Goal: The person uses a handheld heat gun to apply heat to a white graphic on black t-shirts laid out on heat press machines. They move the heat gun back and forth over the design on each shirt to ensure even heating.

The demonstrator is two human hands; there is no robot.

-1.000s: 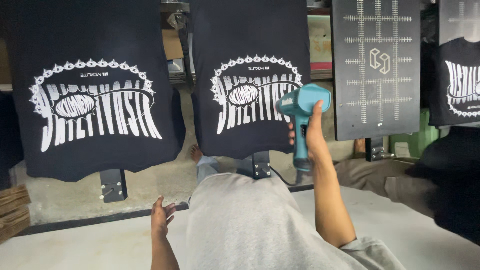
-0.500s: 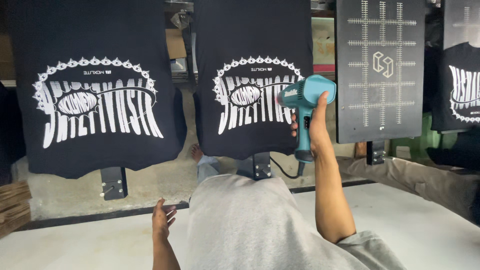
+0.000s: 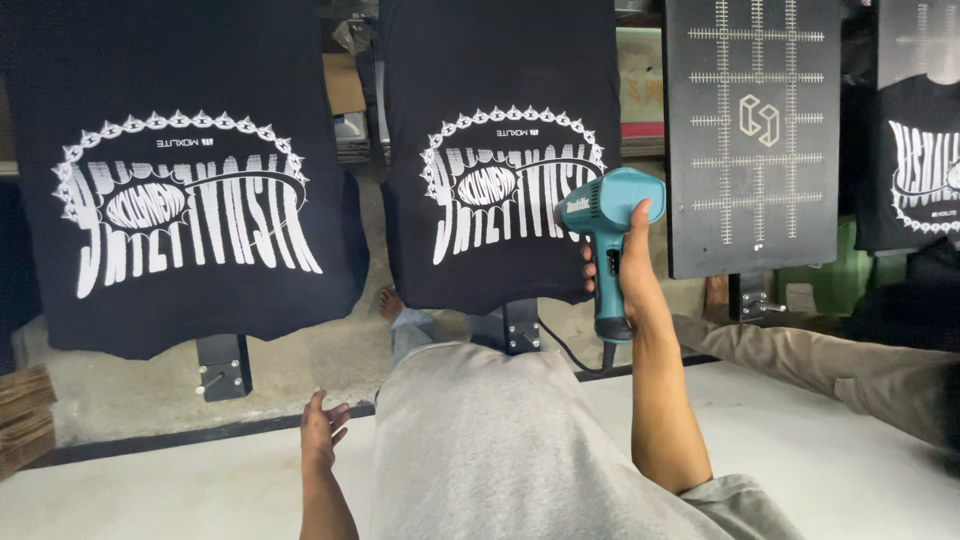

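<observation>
Up front, the teal plastic heat gun [image 3: 608, 222] points its nozzle at the white print on the middle black T-shirt [image 3: 500, 150], gripped by its handle in the right hand [image 3: 625, 275]. Lower left, the left hand [image 3: 322, 428] hangs loosely spread, fingers relaxed, over the white worktop [image 3: 160, 490].

Right hand [image 3: 632, 270] gripping teal heat gun [image 3: 606, 212] at printed black shirt [image 3: 500, 150], left hand [image 3: 322, 432] open on table [image 3: 180, 490]

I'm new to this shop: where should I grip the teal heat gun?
Grip the heat gun by its upright handle, coming from behind, as the right hand does; the barrel then points at the black shirt and the cord hangs below.
</observation>
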